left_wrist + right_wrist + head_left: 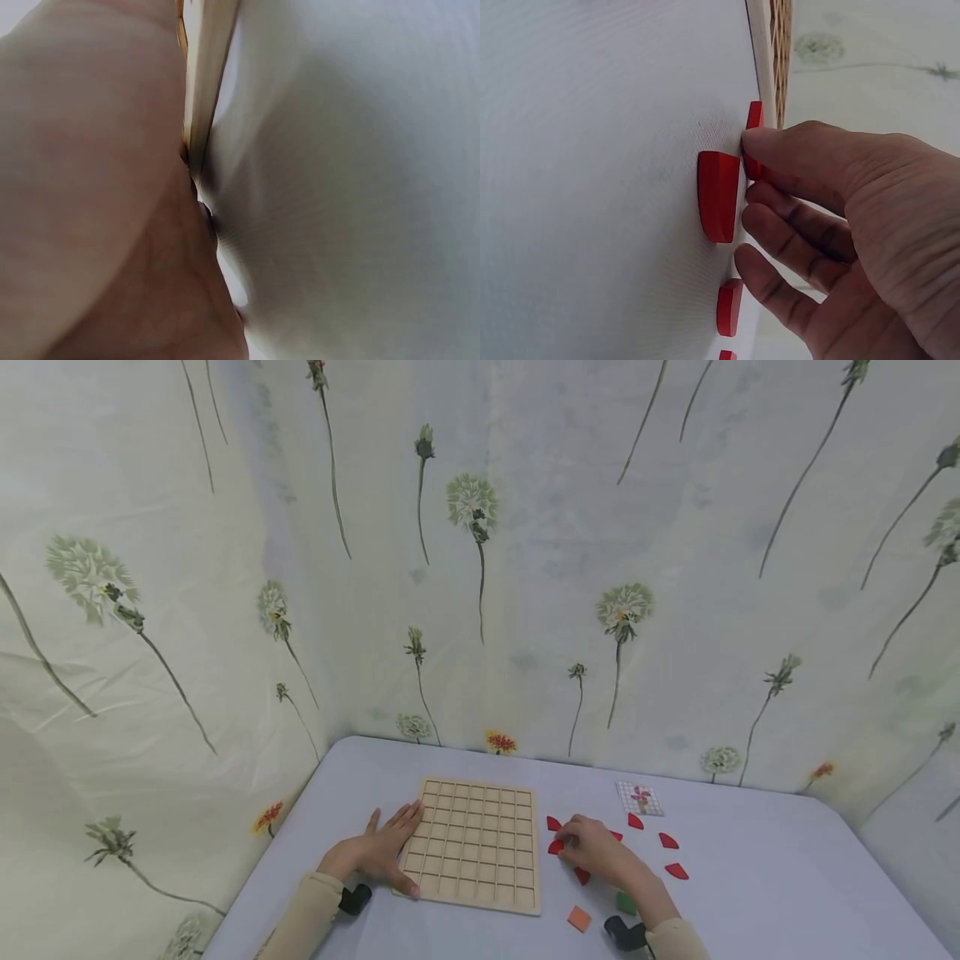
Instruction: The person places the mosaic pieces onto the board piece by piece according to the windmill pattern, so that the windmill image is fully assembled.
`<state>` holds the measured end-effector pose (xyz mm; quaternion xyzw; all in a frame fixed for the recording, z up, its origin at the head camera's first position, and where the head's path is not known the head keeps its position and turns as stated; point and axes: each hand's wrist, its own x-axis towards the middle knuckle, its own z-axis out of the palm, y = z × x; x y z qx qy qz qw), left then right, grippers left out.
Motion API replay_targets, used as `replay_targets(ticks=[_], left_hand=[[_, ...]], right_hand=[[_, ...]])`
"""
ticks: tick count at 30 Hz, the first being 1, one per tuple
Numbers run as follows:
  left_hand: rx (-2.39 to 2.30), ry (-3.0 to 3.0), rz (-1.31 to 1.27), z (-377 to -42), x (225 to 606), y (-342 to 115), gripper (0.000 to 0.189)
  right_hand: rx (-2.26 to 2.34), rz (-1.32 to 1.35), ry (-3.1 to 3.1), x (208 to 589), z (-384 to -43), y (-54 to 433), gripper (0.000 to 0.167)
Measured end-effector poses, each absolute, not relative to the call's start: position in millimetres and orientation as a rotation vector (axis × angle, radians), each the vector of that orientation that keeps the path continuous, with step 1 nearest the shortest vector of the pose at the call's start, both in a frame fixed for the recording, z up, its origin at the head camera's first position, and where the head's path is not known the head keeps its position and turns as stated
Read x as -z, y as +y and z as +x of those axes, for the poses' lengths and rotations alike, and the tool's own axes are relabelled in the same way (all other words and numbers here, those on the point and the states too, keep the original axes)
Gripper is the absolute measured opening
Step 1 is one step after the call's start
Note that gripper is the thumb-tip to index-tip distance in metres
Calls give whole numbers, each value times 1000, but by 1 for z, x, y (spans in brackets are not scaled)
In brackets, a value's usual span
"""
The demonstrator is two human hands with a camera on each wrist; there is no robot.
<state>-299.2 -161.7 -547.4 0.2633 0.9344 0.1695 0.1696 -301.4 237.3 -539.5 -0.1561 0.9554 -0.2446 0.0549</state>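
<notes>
A square, gridded, pale-wood board (471,836) is pressed at its left edge by the left hand (381,850), spread wide, seemingly for steadiness. Just right of the board, a flat red fan-shaped piece (555,847) is pinched by the right hand (597,850), its thinness likely inviting this.

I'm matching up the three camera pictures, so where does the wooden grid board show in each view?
Head: the wooden grid board lies low, near the middle, with the left hand at its left edge.
Left wrist: only a pale strip of its edge, at the top, left of centre.
Right wrist: a narrow sliver at the top, right of centre.
Shared landmark: the white tabletop.
</notes>
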Motion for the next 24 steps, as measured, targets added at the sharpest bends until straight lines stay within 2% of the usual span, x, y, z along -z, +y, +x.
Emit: replay_targets(ticks=[7, 14, 24], left_hand=[[-478, 2660, 730, -300, 548, -163, 136], [-501, 2651, 739, -300, 545, -162, 136], [-507, 2642, 744, -296, 541, -163, 135]], right_hand=[[790, -443, 2892, 536, -300, 234, 17], [873, -406, 2886, 531, -299, 230, 24], [934, -611, 2990, 521, -311, 215, 19]])
